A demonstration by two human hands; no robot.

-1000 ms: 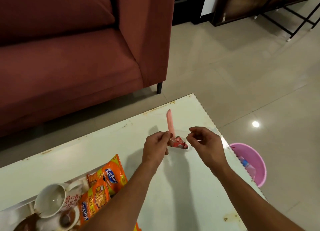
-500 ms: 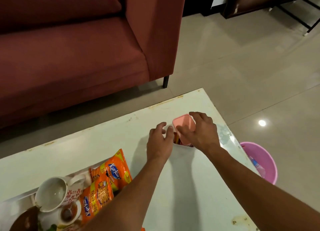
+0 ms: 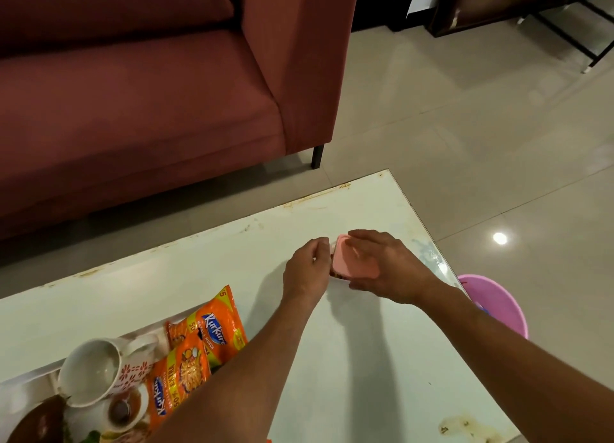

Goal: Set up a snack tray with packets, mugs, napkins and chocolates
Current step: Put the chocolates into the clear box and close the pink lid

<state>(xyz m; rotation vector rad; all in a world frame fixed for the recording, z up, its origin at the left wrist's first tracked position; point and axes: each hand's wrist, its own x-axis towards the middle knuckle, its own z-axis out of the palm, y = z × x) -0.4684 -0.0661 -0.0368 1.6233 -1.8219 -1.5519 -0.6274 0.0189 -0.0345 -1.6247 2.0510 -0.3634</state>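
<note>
pale tabletop (image 3: 332,359) fills my view. nearest me, the tray (image 3: 31,375) already carries a mug (image 3: 89,373), a small cup (image 3: 121,409) and orange snack packets (image 3: 199,346); napkins i cannot make out. further out, my left grip (image 3: 307,269) curls against the side of a small box (image 3: 338,278), steadying it. my right grip (image 3: 385,269) lies spread flat on its pink lid (image 3: 357,267), pressing down. the chocolates seem to be inside, well apart from the tray, so i judge the setup roughly half done. beyond stands a red sofa (image 3: 149,93).
</note>
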